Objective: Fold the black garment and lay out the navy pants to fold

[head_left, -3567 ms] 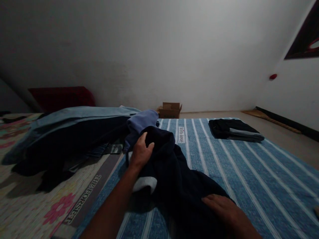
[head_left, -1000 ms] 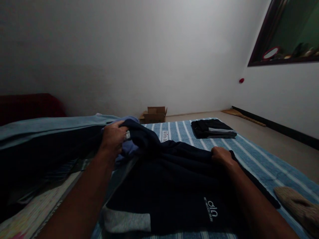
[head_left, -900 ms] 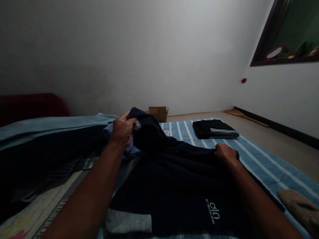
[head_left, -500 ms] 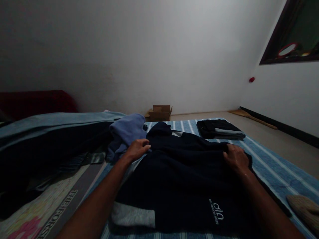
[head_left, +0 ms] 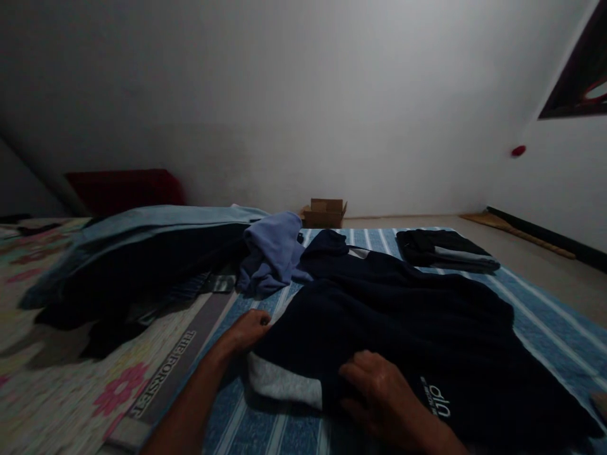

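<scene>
A dark navy garment [head_left: 403, 316] with a grey patch [head_left: 284, 385] and a white logo [head_left: 434, 399] lies spread on a blue striped sheet [head_left: 535, 316]. My left hand [head_left: 246, 330] pinches the garment's left edge, just above the grey patch. Palm down, my right hand [head_left: 379, 393] lies on the garment's near part, between the grey patch and the logo, fingers pointing left. Both forearms come in from the bottom edge.
A crumpled light-blue garment [head_left: 272, 249] lies just beyond the navy one, beside a pile of dark clothes [head_left: 142, 272]. A folded dark stack [head_left: 446, 249] sits at the sheet's far right. A cardboard box [head_left: 325, 212] stands by the wall. A floral mat [head_left: 71, 379] lies at the left.
Both hands let go of the garment's far part and came back toward me. The left now grips the left edge, and the right lies on the near part. The view turned left.
</scene>
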Demonstrator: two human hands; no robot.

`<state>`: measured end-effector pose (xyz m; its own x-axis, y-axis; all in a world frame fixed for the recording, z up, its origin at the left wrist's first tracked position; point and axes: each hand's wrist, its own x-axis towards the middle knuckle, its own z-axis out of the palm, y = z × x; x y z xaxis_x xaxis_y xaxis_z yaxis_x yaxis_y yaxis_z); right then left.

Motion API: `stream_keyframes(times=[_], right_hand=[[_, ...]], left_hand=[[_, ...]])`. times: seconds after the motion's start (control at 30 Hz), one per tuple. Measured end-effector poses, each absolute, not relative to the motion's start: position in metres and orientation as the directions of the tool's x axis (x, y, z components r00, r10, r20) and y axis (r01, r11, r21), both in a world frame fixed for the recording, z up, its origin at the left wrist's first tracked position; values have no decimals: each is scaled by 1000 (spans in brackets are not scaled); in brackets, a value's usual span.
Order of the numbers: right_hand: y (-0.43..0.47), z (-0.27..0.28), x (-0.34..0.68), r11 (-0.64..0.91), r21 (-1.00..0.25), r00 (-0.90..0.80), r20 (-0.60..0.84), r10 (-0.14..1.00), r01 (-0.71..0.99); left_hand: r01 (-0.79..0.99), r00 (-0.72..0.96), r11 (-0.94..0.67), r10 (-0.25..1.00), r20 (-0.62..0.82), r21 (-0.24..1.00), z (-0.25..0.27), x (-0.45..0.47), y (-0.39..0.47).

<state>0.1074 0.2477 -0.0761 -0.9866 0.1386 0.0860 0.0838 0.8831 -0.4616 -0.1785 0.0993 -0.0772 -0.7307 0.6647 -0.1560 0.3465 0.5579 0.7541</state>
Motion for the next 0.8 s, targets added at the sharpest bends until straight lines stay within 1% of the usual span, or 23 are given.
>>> stream_keyframes(times=[0.03, 0.1, 0.17, 0.27, 0.33, 0.37, 0.4, 0.43, 0.5, 0.53, 0.57, 0.67, 0.73, 0.8], right_hand=[[240, -82, 107, 888, -456, -991, 89, 104, 53], [230, -95, 105, 903, -428, -993, 85, 83, 39], [225, -107, 103, 926, -372, -991, 80, 107, 70], [226, -123, 99, 952, -291, -986, 105, 130, 95], [229, -127, 99, 952, -284, -982, 115, 149, 112], [232, -126, 99, 943, -312, -981, 112, 160, 119], [235, -121, 101, 923, -370, -982, 102, 157, 109], [239, -115, 103, 887, -455, -986, 94, 138, 81], [246, -96, 107, 753, -658, -994, 96, 54, -23], [249, -86, 110, 667, -742, -994, 109, 21, -67], [252, -77, 112, 591, -800, -993, 120, -10, -103], [259, -65, 118, 442, -890, -993, 100, -55, -114], [262, -71, 119, 382, -923, -996, 15, -89, -48], [263, -84, 119, 347, -937, -988, -90, -128, 40]], left_hand=[[354, -714, 555, 680, -166, 753, -79, -177, 97], [363, -688, 547, 703, -179, 754, -81, -172, 94], [352, -684, 532, 708, -175, 770, -83, -167, 92], [340, -711, 489, 693, -120, 803, -81, -161, 91], [302, -742, 439, 666, -80, 846, -73, -160, 90], [251, -761, 393, 645, -70, 885, -67, -160, 89], [185, -779, 330, 623, -67, 926, -60, -161, 88], [114, -798, 255, 600, -65, 960, -50, -163, 87], [9, -829, 111, 557, -55, 994, -27, -165, 85], [-4, -841, 67, 539, -40, 998, -14, -164, 84], [-5, -851, 39, 524, -25, 999, -2, -163, 84], [24, -876, 6, 482, 18, 1000, 26, -151, 81], [17, -874, 19, 485, 5, 1000, 29, -140, 77], [-19, -885, 63, 463, -46, 998, 17, -131, 71]])
